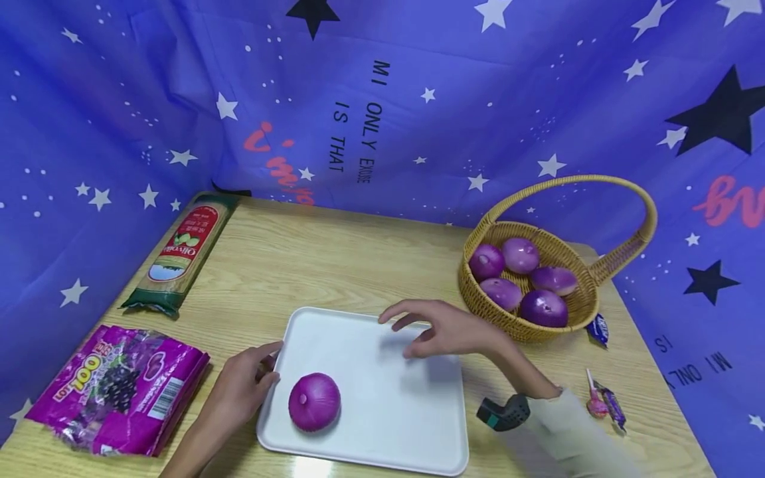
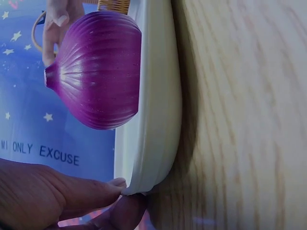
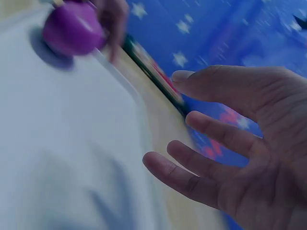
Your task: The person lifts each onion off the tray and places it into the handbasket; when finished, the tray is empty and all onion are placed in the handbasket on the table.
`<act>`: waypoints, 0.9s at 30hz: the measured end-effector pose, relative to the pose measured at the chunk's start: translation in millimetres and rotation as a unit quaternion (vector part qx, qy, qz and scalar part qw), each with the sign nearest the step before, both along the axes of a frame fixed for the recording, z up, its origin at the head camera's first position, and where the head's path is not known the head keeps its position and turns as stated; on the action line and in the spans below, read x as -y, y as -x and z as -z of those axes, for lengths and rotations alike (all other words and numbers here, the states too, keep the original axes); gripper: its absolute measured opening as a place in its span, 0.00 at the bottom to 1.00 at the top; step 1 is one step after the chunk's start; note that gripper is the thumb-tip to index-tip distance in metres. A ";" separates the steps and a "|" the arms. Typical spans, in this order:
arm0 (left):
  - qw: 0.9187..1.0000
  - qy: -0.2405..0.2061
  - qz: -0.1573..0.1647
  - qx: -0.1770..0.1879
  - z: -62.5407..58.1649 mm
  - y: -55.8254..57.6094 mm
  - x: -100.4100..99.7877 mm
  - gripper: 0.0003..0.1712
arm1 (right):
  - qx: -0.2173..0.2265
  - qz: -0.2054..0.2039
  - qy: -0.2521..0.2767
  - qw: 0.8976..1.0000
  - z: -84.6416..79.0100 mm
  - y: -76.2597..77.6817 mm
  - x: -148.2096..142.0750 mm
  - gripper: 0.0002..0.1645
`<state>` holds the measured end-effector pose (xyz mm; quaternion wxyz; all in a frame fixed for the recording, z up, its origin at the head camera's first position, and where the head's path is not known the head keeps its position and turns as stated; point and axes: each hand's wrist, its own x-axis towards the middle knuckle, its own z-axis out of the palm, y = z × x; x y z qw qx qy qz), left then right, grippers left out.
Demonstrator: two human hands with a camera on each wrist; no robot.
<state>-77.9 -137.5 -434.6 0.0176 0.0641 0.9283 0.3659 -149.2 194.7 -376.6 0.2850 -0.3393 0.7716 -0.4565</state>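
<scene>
A purple onion (image 1: 314,402) sits on the left part of a white tray (image 1: 382,425). My left hand (image 1: 242,385) pinches the tray's left rim between thumb and fingers, as the left wrist view shows with the thumb (image 2: 91,191) on top of the edge. Above the tray's far right part hovers my right hand (image 1: 445,328), its fingers spread and loosely bent with nothing in them. To the right of that hand stands a wicker basket (image 1: 588,302) with a tall handle, and several purple onions (image 1: 544,308) lie inside it.
At the far left lies a pasta packet (image 1: 185,252). A purple grape candy bag (image 1: 119,392) is nearer, left of my left hand. Along the right table edge are a blue wrapped candy (image 1: 597,330), a lollipop (image 1: 595,403) and a purple wrapped candy (image 1: 613,408). Starry blue cloth (image 1: 418,192) hangs behind.
</scene>
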 end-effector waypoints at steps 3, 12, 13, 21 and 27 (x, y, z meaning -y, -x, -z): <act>1.000 0.001 -0.002 0.002 -0.6 -0.5 -1.0 0.27 | 0.008 -0.033 0.018 0.999 11.6 -7.8 29.8 0.33; 1.000 0.009 -0.002 -0.001 -2.5 -0.8 -1.0 0.27 | -0.010 -0.123 0.056 0.991 39.5 -22.6 90.2 0.36; 1.000 0.009 -0.001 -0.001 -2.4 -0.7 -1.0 0.27 | -0.019 -0.130 0.054 0.990 41.8 -23.3 93.8 0.36; 1.000 0.011 -0.005 0.004 -0.6 -0.3 -1.9 0.28 | -0.094 -0.153 0.009 0.984 52.1 -25.0 108.3 0.34; 1.000 0.018 -0.002 0.013 -2.0 0.7 -2.9 0.28 | -0.075 -0.151 0.002 0.986 51.7 -23.2 106.0 0.33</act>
